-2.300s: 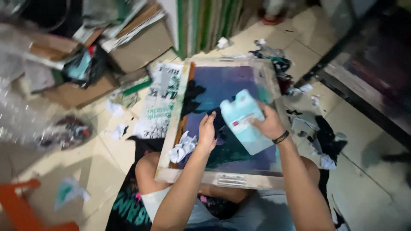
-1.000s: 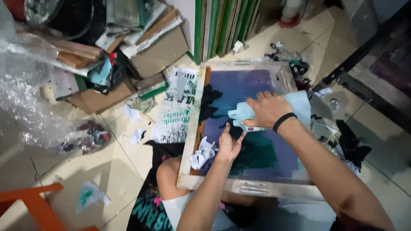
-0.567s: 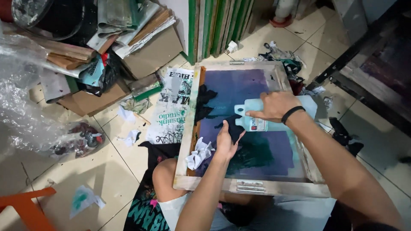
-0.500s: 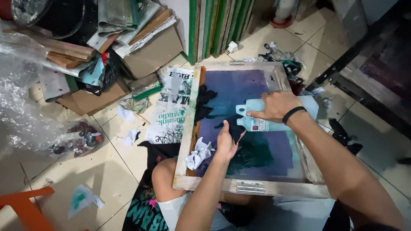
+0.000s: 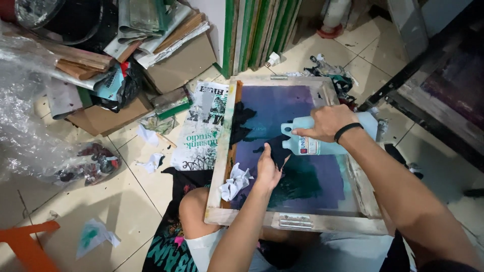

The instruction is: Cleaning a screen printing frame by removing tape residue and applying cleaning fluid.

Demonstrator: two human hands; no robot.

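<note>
A wooden-framed printing screen [image 5: 222, 151] with purple and dark green mesh rests across my lap. My right hand [image 5: 327, 123] grips a pale blue plastic bottle [image 5: 308, 144], tipped on its side with its neck pointing left over the mesh. Just below the neck, my left hand [image 5: 267, 170] presses a small dark cloth [image 5: 277, 149] onto the mesh. A crumpled white rag [image 5: 234, 182] lies on the screen by the left rail, beside my left wrist.
A printed newspaper [image 5: 201, 131] lies on the tiled floor left of the frame. Cardboard boxes [image 5: 174, 63], clear plastic wrap [image 5: 25, 131] and paper scraps crowd the left. Green-edged frames [image 5: 257, 30] lean at the back. A dark metal stand [image 5: 403, 85] is at right, an orange stool [image 5: 25, 247] at bottom left.
My right hand has tipped the blue bottle from upright to lying sideways and moved it toward the upper middle of the screen. My left hand stays on the mesh.
</note>
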